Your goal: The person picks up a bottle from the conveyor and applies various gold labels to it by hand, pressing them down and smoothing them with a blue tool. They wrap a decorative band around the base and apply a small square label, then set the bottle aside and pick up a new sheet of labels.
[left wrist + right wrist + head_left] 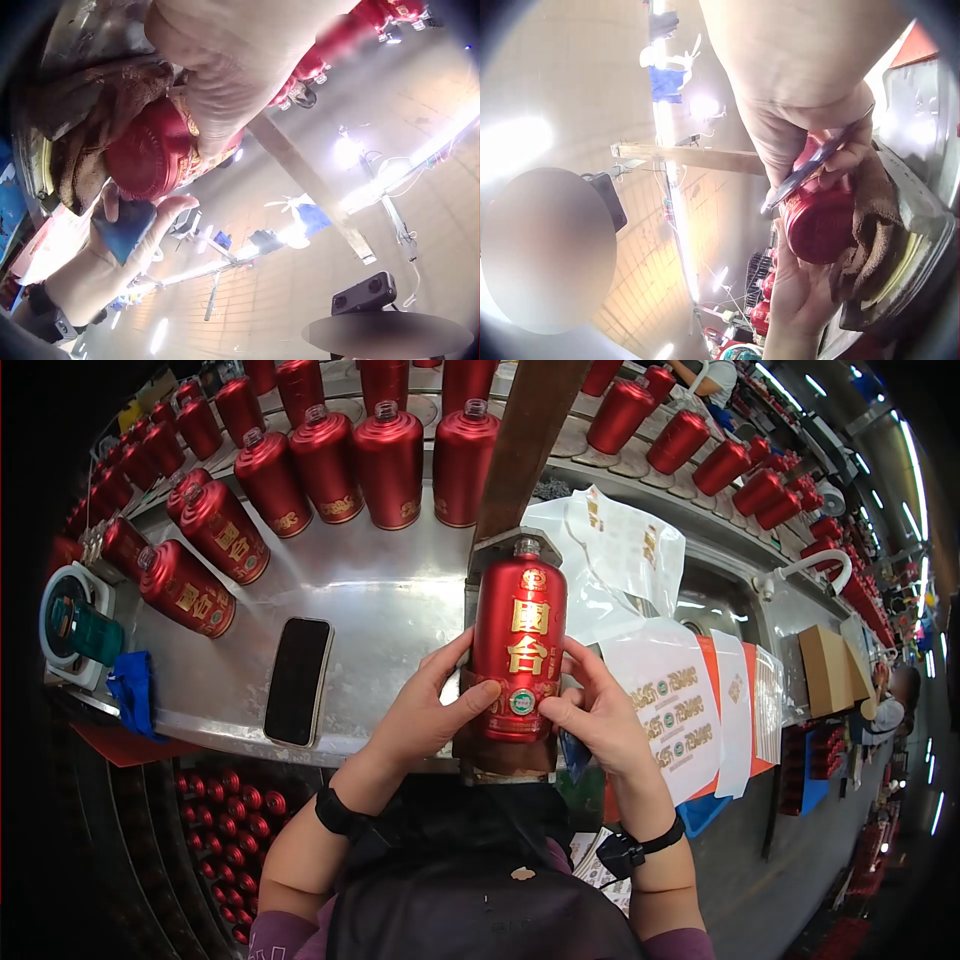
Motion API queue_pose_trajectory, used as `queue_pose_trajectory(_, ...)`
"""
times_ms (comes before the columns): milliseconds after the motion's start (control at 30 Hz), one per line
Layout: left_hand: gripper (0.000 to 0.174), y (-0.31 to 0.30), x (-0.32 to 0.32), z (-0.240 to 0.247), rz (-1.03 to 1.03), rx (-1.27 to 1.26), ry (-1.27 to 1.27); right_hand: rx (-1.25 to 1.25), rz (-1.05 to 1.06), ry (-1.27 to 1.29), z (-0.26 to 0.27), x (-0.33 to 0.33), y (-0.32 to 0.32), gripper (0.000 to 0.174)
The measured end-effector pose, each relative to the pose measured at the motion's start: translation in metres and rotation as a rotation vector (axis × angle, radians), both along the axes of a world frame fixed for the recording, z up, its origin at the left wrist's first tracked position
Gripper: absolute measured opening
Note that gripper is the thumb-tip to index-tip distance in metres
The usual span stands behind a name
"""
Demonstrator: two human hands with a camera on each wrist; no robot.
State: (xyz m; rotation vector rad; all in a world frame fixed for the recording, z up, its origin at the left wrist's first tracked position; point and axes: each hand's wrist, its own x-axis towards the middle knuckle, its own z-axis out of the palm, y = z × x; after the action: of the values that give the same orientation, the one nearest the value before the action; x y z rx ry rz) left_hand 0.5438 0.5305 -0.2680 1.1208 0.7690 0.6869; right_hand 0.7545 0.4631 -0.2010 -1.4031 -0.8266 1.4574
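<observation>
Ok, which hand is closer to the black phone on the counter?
Left. The left hand holds the red bottle just beside the phone; the right hand holds the bottle's other side, farther from it.

Black phone (pixel 297 680) laid face up on the steel bench (pixel 400 600), row of red bottles (pixel 388 465) stood along the far edge, two more (pixel 187 588) laid on their sides at left, blue cloth (pixel 132 692) hung at the left edge, white bags (pixel 620 545) and label sheets (pixel 670 715) spread at right, cardboard box (pixel 826 670) set beyond them.
</observation>
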Motion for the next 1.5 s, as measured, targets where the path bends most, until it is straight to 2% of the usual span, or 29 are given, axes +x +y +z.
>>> queue_pose_trajectory(367, 0.074, -0.004, 0.002, 0.001, 0.002, -0.031, -0.062, -0.007, -0.009, 0.074, -0.006, -0.001, 0.0, 0.089)
queue_pose_trajectory(533, 0.082, -0.005, 0.002, 0.006, -0.027, -0.006, -0.027, -0.056, 0.067, 0.059, 0.002, 0.003, -0.002, 0.102)
queue_pose_trajectory(600, 0.086, -0.007, 0.0, 0.002, -0.033, -0.01, -0.034, -0.021, 0.129, -0.028, 0.004, 0.001, -0.002, 0.108)
queue_pose_trajectory(700, 0.092, -0.007, -0.002, -0.001, -0.052, -0.001, -0.041, -0.026, 0.12, -0.034, 0.004, 0.001, 0.001, 0.111)
queue_pose_trajectory(967, 0.094, -0.004, -0.005, 0.005, -0.11, 0.103, -0.004, -0.027, 0.182, -0.025, -0.002, 0.014, 0.004, 0.109)
queue_pose_trajectory(1033, 0.094, -0.001, -0.004, 0.007, -0.046, -0.174, -0.065, -0.019, 0.192, -0.02, -0.002, 0.013, 0.003, 0.108)
queue_pose_trajectory(1067, 0.094, -0.001, -0.003, 0.006, -0.041, -0.176, -0.065, -0.046, 0.14, 0.033, 0.001, 0.01, 0.003, 0.108)
queue_pose_trajectory(1133, 0.094, 0.0, -0.002, 0.002, -0.058, -0.159, -0.03, -0.072, 0.09, 0.087, 0.006, 0.002, 0.005, 0.107)
queue_pose_trajectory(1167, 0.094, -0.001, -0.002, 0.003, -0.057, -0.16, -0.03, -0.042, 0.117, -0.025, 0.008, -0.002, 0.006, 0.107)
queue_pose_trajectory(1200, 0.096, -0.001, -0.002, 0.004, -0.083, -0.019, 0.043, -0.011, 0.143, -0.137, 0.009, -0.004, 0.007, 0.107)
queue_pose_trajectory(1233, 0.097, -0.001, -0.002, 0.006, -0.108, 0.121, 0.115, -0.012, 0.142, -0.137, 0.009, -0.004, 0.007, 0.107)
queue_pose_trajectory(1400, 0.101, -0.003, -0.003, 0.011, -0.118, 0.104, 0.078, -0.073, 0.159, 0.004, 0.018, -0.001, 0.011, 0.109)
queue_pose_trajectory(1500, 0.101, -0.004, -0.003, 0.012, -0.116, 0.106, 0.073, -0.068, 0.18, -0.008, 0.012, 0.004, 0.01, 0.109)
